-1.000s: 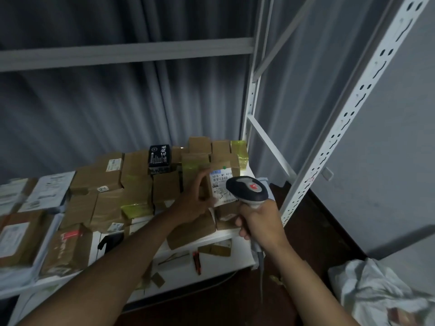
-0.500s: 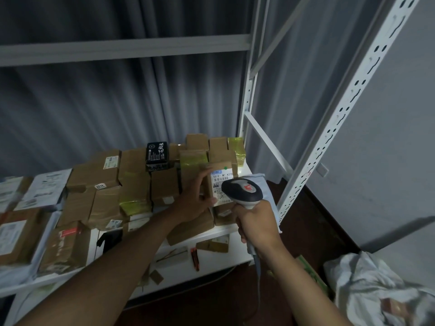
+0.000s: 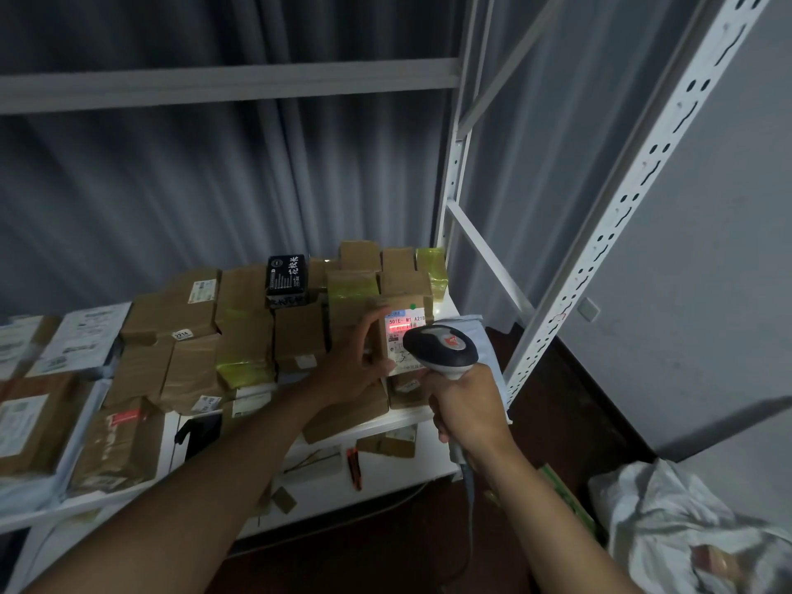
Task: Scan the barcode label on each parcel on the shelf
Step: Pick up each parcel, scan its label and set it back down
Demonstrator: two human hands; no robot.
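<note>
Red light now lies across the label [image 3: 405,336] of the parcel [image 3: 400,332] I hold tilted up; half a second ago that label was plain white, so the scanner [image 3: 441,347] has just fired and I judge this read is either done or happening right now. My left hand [image 3: 358,362] grips the parcel by its left edge, fingers curled round it, thumb on the front, and keeps it standing on the stack at the right end of the shelf [image 3: 411,415]. My right hand [image 3: 469,407] is wrapped tight round the scanner's handle, just right of and below the parcel, head almost touching the label's lower corner. One scanner, one lit label, one parcel in hand. To the left of my left hand I count roughly a dozen and a half more brown parcels, some banded in yellow tape, though the dim far ones blur together, plus one black box [image 3: 286,278] behind them. Further left lie a few white mailers [image 3: 81,340]. Below my right arm one white bag [image 3: 685,533] sits on the floor.
</note>
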